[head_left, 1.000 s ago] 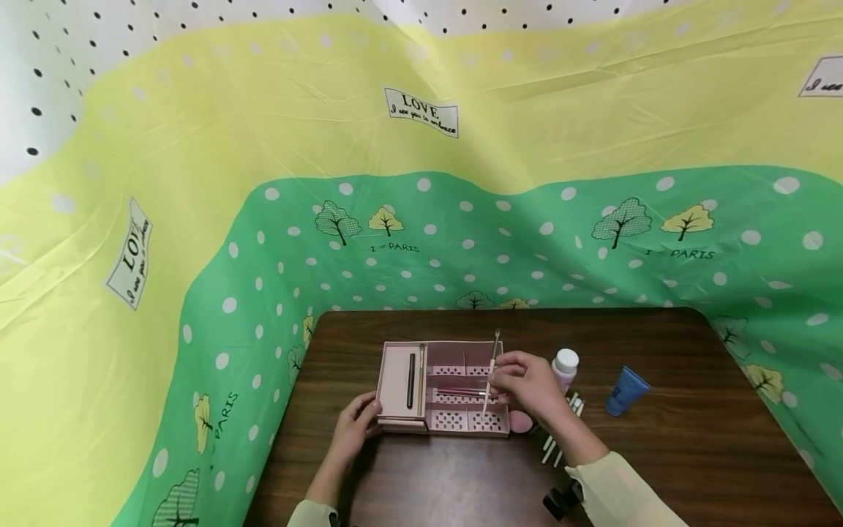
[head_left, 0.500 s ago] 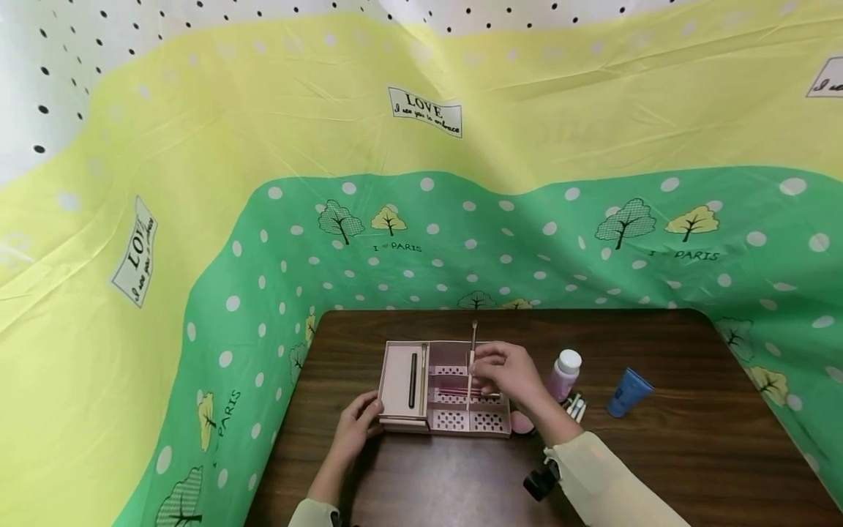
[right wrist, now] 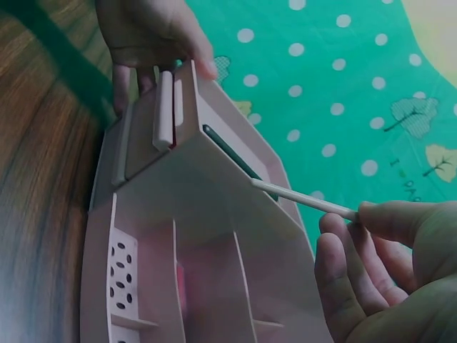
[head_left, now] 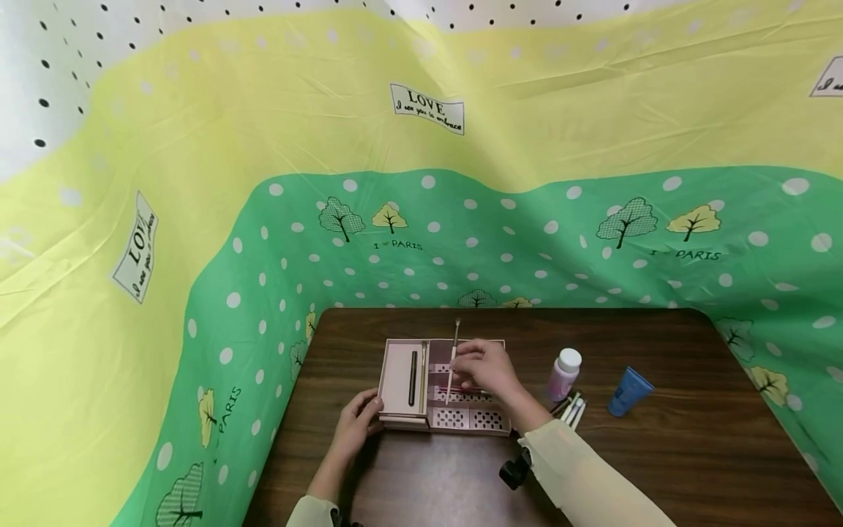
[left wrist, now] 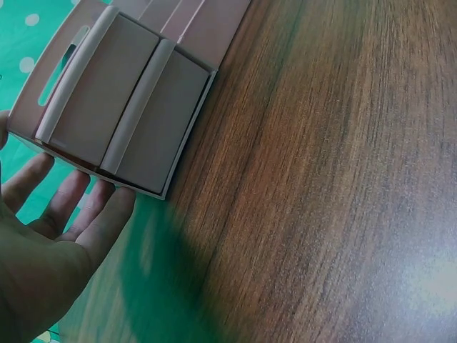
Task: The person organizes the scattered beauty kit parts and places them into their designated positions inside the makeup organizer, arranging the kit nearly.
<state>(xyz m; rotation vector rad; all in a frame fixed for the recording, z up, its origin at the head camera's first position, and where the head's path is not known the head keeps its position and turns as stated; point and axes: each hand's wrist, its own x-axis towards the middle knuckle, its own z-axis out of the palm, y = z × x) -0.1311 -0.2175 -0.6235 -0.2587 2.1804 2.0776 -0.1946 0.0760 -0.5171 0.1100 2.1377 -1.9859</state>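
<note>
A pink makeup organizer (head_left: 390, 380) stands on the table, with a shallow top tray at its left and open compartments at its right. My left hand (head_left: 353, 426) grips its left side, thumb over the tray's edge and fingers along the drawer end (left wrist: 136, 100). Between thumb and fingertips, my right hand (head_left: 487, 369) pinches a makeup brush (head_left: 456, 338), bristles up. The pale handle (right wrist: 303, 198) points down over the compartments, overlapping the tray's wall in the right wrist view. In the tray lie a black pencil (head_left: 413, 378) and a thin brush (head_left: 423, 384).
Thin red sticks (head_left: 443, 390) lie in the middle compartment, partly behind my right hand. Right of the organizer are a white-capped bottle (head_left: 564, 375), several pale-handled sticks (head_left: 574, 413) and a blue tube (head_left: 630, 391). A patterned cloth (head_left: 395, 278) hangs around the table (head_left: 698, 439).
My right hand has moved left over the compartments with the brush, towards the tray. My left hand has stayed at the organizer's side.
</note>
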